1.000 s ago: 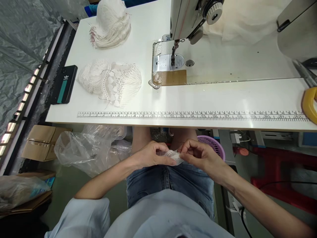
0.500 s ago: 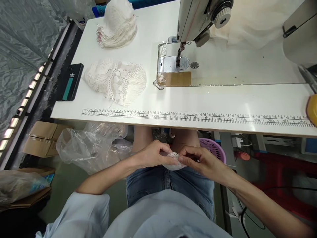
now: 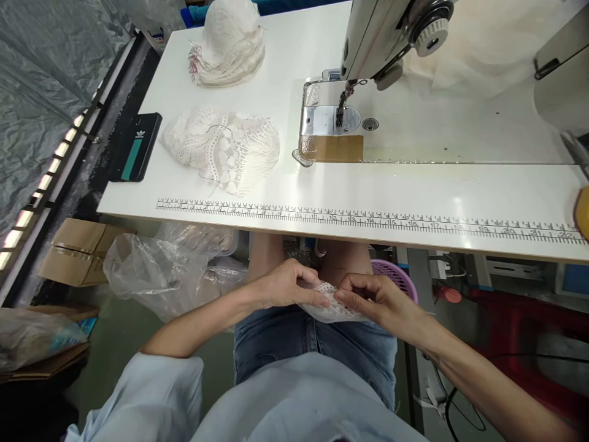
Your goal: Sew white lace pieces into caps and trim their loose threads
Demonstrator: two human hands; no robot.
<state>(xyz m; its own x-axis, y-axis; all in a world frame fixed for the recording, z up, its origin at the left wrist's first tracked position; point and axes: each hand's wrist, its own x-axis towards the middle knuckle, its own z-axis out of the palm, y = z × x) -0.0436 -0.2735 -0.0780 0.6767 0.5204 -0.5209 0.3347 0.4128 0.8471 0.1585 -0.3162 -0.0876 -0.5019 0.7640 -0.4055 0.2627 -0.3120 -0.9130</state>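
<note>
Over my lap, a small piece of white lace fabric (image 3: 332, 309) is stretched between both hands. My left hand (image 3: 294, 285) pinches its left side, thumb on top and the fingers curled behind. On the right side, my right hand (image 3: 370, 294) grips the lace between thumb and forefinger, the other fingers bent. Part of the fabric hangs below the fingertips, and some of it is hidden by them. Above on the table lies a crumpled white lace piece (image 3: 225, 147) with loose threads. Behind that sits a white fringed bundle (image 3: 230, 46).
A sewing machine (image 3: 377, 43) stands on the white table (image 3: 285, 184), with a printed ruler (image 3: 368, 220) along the front edge. A black phone (image 3: 137, 147) lies at the left. Below are plastic bags (image 3: 156, 270), a cardboard box (image 3: 80, 252) and a purple basket (image 3: 398, 276).
More of the white lace now shows below and between my fingers. Both hands stay close together over my lap. The table has shifted slightly rightward in view.
</note>
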